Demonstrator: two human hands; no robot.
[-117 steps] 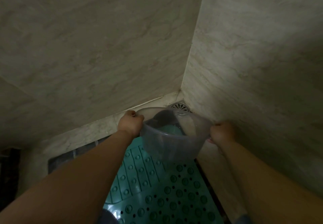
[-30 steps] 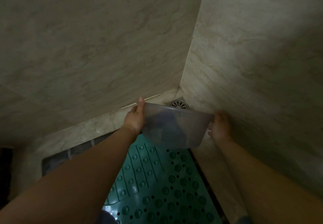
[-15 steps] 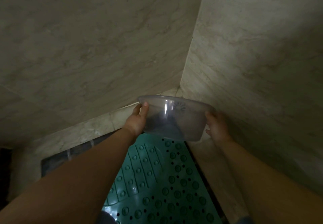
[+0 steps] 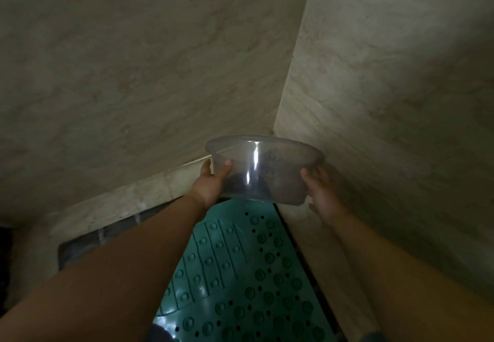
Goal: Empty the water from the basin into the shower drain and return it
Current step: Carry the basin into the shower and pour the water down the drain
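A clear plastic basin [image 4: 278, 173] hangs upright in the corner of the shower, its rim level and no water visible inside. My left hand [image 4: 212, 184] grips its left wall, thumb pressed on the side just below the rim. My right hand [image 4: 319, 190] holds the right wall from outside. The round metal drain in the floor corner shows only faintly through the basin's wall [image 4: 271, 158].
Two beige marble walls [image 4: 387, 87] meet in a corner close behind the basin. A teal studded anti-slip mat [image 4: 240, 275] covers the floor below my arms. A low marble curb [image 4: 120, 202] runs along the left wall, with a dark tiled strip beneath it.
The basin was tipped toward the drain and has swung back to upright, rising a little. Both hands kept their hold and lifted with it; the drain is now behind the basin.
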